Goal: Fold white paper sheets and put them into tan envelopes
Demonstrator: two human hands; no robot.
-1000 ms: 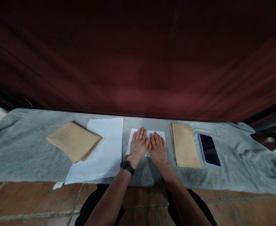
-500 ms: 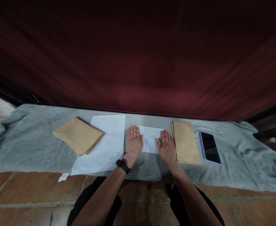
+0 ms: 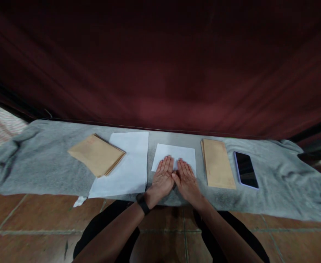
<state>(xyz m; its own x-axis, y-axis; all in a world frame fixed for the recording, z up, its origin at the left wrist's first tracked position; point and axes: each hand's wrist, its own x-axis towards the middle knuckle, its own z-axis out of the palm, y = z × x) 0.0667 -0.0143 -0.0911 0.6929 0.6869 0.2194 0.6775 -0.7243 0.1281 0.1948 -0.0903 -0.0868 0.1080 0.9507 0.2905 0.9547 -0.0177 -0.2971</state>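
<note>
A small white sheet of paper (image 3: 176, 150), perhaps folded, lies flat on the grey cloth (image 3: 53, 168) in front of me. My left hand (image 3: 163, 177) rests palm down over its near edge, fingers stretched out and pointing away from me. Close beside it, my right hand (image 3: 186, 179) lies flat on the same paper, fingers extended, its thumb near the left hand. Neither hand grips anything. Most of the paper's near edge is hidden under the hands.
To the left, larger white sheets (image 3: 131, 160) lie partly under a stack of brown envelopes (image 3: 97, 155). On the right are more brown envelopes (image 3: 219, 164) and a phone (image 3: 246, 170). A dark red curtain (image 3: 160, 73) hangs behind. A white scrap (image 3: 79, 201) lies at the cloth's front edge.
Both hands have moved inward from the paper's left and right sides and toward me. They now lie close together over its near edge, leaving the far part uncovered.
</note>
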